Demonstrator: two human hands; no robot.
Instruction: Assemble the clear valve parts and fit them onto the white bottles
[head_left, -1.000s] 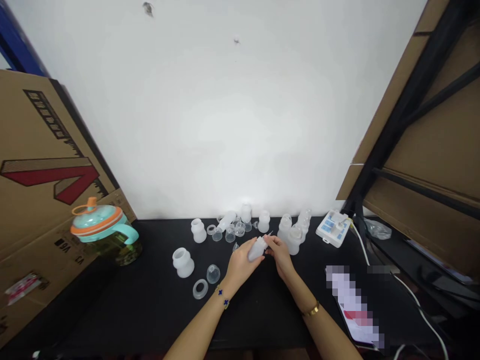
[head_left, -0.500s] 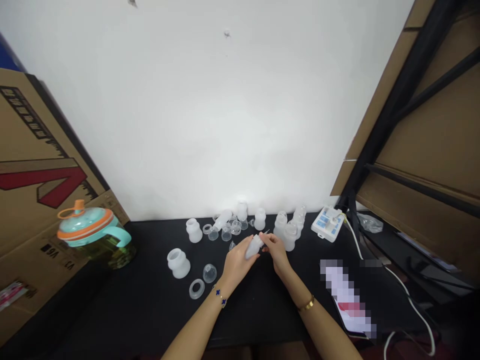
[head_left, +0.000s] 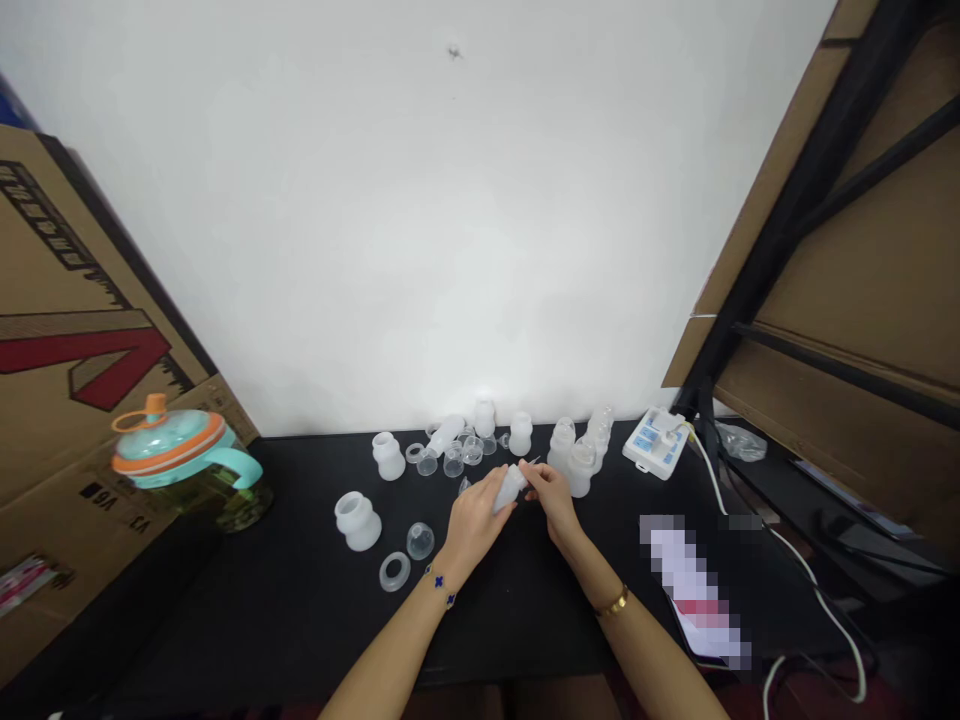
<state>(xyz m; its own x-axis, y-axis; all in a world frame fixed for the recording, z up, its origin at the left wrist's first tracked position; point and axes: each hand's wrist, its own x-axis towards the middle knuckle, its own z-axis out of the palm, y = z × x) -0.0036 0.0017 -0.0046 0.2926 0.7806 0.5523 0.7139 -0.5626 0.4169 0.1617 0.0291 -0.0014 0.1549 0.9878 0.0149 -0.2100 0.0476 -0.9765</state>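
Note:
My left hand [head_left: 472, 518] is closed round a small translucent white bottle [head_left: 511, 487], held tilted above the black table [head_left: 300, 600]. My right hand [head_left: 550, 495] pinches at the bottle's top end, where a thin pointed piece sticks out. Just behind my hands stand several similar white bottles [head_left: 570, 462] in a loose row along the wall. A wider white bottle body [head_left: 358, 520], a clear dome cap [head_left: 420, 540] and a white ring [head_left: 394, 572] lie left of my left hand.
A teal and orange lidded jug [head_left: 187, 470] stands at the left beside a large cardboard box [head_left: 67, 380]. A white power strip [head_left: 658, 442] with a cable lies at the right, near a black shelf frame [head_left: 787, 210]. A blurred flat item [head_left: 694, 590] lies right of my right arm.
The view has shifted slightly. Both hands stay on the small bottle with only small finger movements at its top.

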